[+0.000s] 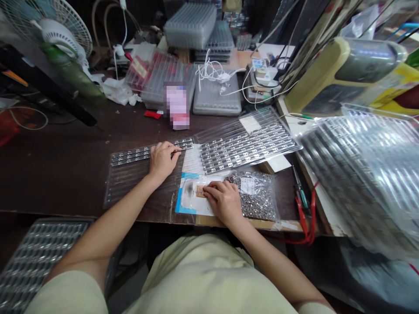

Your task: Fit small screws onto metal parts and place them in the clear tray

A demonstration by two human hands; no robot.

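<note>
Left hand [161, 160]: curled, pinching a slim dark tool [177, 151] above metal parts [147, 153] in a clear plastic tray [124, 187].
Right hand [222, 201]: narrow pinch at a tan pad [200, 191]; held item, cannot tell.
Beside it: zip bag of small metal pieces [257, 200].
Beyond: fuller clear tray [247, 141].

Metal strips [131, 156] — clear plastic tray [137, 187]

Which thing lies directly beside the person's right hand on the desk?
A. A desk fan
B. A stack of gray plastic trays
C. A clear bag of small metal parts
C. The clear bag of small metal parts lies right against the right hand on the desk.
</note>
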